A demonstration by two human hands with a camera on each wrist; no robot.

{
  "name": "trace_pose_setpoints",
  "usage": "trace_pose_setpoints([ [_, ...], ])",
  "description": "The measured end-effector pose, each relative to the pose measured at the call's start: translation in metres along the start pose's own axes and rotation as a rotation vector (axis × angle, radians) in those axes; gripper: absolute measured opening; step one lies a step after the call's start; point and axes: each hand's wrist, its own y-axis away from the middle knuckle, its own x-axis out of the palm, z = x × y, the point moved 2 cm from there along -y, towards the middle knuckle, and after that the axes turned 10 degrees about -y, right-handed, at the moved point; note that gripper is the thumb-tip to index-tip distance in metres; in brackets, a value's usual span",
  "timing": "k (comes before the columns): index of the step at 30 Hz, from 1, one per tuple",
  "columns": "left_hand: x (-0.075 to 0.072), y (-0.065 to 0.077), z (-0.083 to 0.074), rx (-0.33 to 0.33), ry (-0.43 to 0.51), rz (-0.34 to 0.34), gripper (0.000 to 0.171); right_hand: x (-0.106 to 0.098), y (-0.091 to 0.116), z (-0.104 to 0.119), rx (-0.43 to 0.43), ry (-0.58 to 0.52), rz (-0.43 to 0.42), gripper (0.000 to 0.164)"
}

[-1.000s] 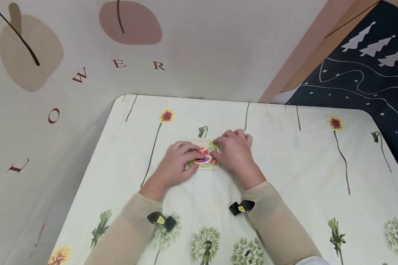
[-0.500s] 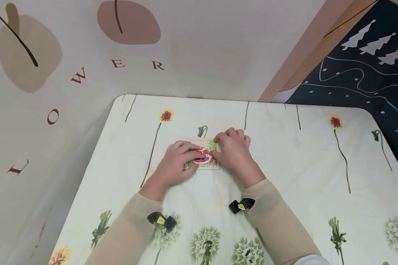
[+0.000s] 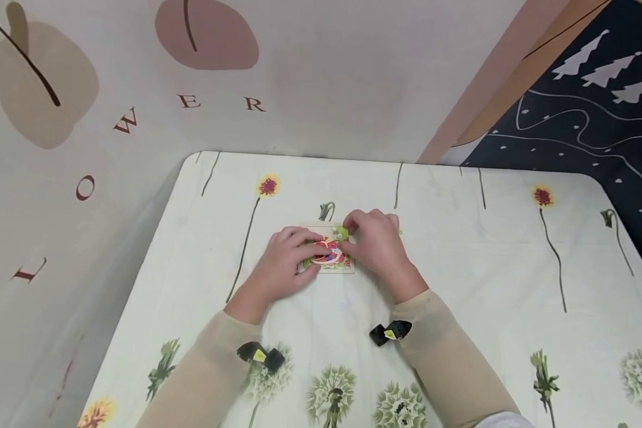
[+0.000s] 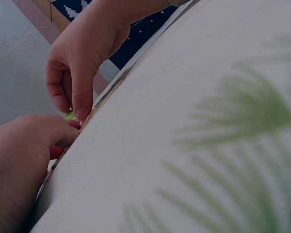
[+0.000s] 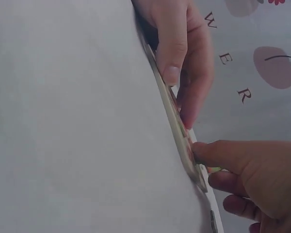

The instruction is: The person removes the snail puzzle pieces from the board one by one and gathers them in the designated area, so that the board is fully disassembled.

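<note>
A small flat jigsaw puzzle [image 3: 329,268] in a pale wooden tray lies on the tablecloth, with a red, white and blue picture and green surroundings. My left hand [image 3: 286,261] rests on its left part, fingers spread over the picture and thumb at the near edge. My right hand [image 3: 377,244] pinches a green puzzle piece [image 3: 339,232] at the upper right corner, thumb and index finger at its edge. In the right wrist view the puzzle [image 5: 172,116] shows edge-on, a green bit just visible between the right fingers. The left palm hides the puzzle's left side.
The table [image 3: 460,267] wears a white cloth printed with flowers and dandelions. A pale wall [image 3: 326,119] with printed letters stands behind it. A dark panel [image 3: 578,131] with white trees is at the far right. Each sleeve carries a black wrist camera [image 3: 390,333].
My right fingers have shifted slightly at the upper right corner, and the green piece now sits out of line with more pale tray showing beside it. My left hand has stayed put.
</note>
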Motion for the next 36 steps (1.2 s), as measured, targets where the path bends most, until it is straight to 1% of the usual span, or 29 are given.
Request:
trace_pose_setpoints([
  [2, 0.0, 0.0, 0.0, 0.001, 0.0, 0.003, 0.029, 0.0, 0.0, 0.0, -0.025, -0.021, -0.017, 0.033],
  [7, 0.0, 0.0, 0.001, 0.003, -0.006, -0.004, 0.028, 0.002, 0.0, -0.003, -0.07, -0.082, -0.032, 0.038],
  [10, 0.0, 0.001, 0.001, 0.007, -0.005, -0.011, 0.029, 0.003, 0.0, -0.008, -0.067, -0.112, -0.034, 0.039],
  [18, 0.0, 0.001, 0.001, 0.013, -0.001, -0.012, 0.028, 0.004, 0.001, -0.016, -0.055, -0.215, -0.095, 0.027],
  [21, -0.002, 0.0, 0.0, 0.012, -0.003, -0.009, 0.029, 0.005, 0.002, -0.016, -0.06, -0.209, -0.092, 0.031],
  [24, -0.002, 0.0, 0.0, 0.012, -0.006, -0.001, 0.03, 0.005, 0.002, -0.015, -0.081, -0.178, -0.085, 0.035],
  [28, -0.001, -0.001, 0.0, 0.009, -0.005, 0.003, 0.03, 0.006, 0.002, -0.014, -0.112, -0.144, -0.065, 0.029],
  [31, -0.001, -0.001, 0.001, 0.004, -0.007, 0.005, 0.03, 0.005, 0.002, -0.015, -0.116, -0.133, -0.055, 0.026],
  [34, 0.001, -0.001, 0.001, -0.002, -0.004, 0.009, 0.03, 0.002, 0.004, -0.018, -0.105, -0.164, -0.082, 0.028],
  [36, 0.002, 0.0, 0.001, -0.005, 0.002, 0.015, 0.03, -0.001, 0.007, -0.023, -0.097, -0.192, -0.122, 0.028],
])
